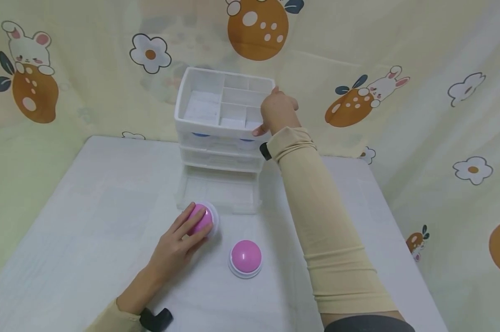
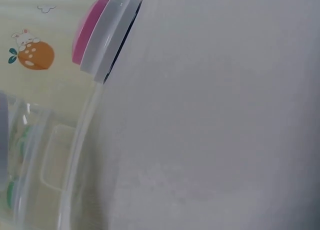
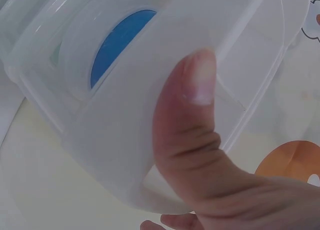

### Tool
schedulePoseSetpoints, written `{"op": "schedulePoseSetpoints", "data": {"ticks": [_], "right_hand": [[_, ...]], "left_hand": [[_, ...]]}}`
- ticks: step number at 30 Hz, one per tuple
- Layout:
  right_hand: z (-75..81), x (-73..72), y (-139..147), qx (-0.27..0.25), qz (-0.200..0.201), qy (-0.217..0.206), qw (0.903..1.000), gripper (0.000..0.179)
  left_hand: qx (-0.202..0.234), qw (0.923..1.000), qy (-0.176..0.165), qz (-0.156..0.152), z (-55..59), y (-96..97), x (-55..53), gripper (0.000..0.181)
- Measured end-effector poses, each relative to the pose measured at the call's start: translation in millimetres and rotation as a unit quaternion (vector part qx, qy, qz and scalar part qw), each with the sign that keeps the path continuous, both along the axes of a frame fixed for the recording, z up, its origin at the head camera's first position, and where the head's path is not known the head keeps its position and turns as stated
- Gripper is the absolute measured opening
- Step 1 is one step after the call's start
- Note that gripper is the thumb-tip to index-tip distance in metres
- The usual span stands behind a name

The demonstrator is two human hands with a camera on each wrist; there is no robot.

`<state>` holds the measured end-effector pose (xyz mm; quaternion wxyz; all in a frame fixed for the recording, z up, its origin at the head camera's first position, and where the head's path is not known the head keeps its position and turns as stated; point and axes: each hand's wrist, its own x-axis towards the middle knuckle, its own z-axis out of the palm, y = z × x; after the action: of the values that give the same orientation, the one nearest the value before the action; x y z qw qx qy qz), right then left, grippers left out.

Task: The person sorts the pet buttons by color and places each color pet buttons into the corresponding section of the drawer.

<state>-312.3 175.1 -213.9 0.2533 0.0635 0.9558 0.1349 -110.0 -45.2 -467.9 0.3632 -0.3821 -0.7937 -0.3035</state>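
Observation:
My left hand (image 1: 175, 244) holds a pink dome-shaped button (image 1: 200, 219) with a white round base, its fingers laid over the dome. The button tilts in front of the pulled-out clear bottom drawer (image 1: 216, 189). My right hand (image 1: 279, 110) grips the right front corner of a white drawer organizer (image 1: 200, 124). Its thumb (image 3: 187, 120) presses on the front face in the right wrist view, while the other fingers are mostly hidden behind the side. A second pink button (image 1: 246, 256) stands on the table to the right of my left hand.
The organizer stands at the back of the white-covered table (image 1: 108, 207), with a divided tray on top. Blue and green tabs show on its closed drawers. A patterned curtain (image 1: 100, 92) hangs close behind and along the sides.

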Motion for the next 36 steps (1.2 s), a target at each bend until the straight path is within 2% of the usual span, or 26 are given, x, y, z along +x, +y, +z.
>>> {"op": "schedulePoseSetpoints", "data": {"ticks": [9, 17, 24, 28, 32, 36], "right_hand": [[-0.5, -0.6, 0.1, 0.001, 0.017, -0.002, 0.9998, 0.130], [1.2, -0.4, -0.3, -0.002, 0.010, -0.005, 0.9999, 0.130], [2.1, -1.2, 0.0, -0.001, -0.005, -0.014, 0.9999, 0.131], [2.0, -1.2, 1.0, 0.000, 0.002, -0.017, 0.9998, 0.130], [1.1, 0.5, 1.6, -0.005, 0.012, -0.008, 0.9999, 0.129], [-0.1, 2.5, 2.5, -0.007, 0.022, 0.006, 0.9997, 0.129]], "left_hand": [[0.041, 0.9974, 0.048, 0.034, 0.6, -0.4, -20.0, 0.025], [0.082, 0.9928, 0.062, 0.062, 2.3, 2.4, -42.5, 0.020], [0.087, 0.9930, 0.036, 0.071, -4.4, 4.5, -60.1, 0.022], [0.088, 0.9927, 0.015, 0.081, -8.7, 5.2, -68.8, 0.037], [0.079, 0.9927, -0.008, 0.091, -10.4, 5.4, -74.2, 0.041], [0.062, 0.9937, -0.030, 0.088, -9.8, 4.7, -78.2, 0.041]]}}
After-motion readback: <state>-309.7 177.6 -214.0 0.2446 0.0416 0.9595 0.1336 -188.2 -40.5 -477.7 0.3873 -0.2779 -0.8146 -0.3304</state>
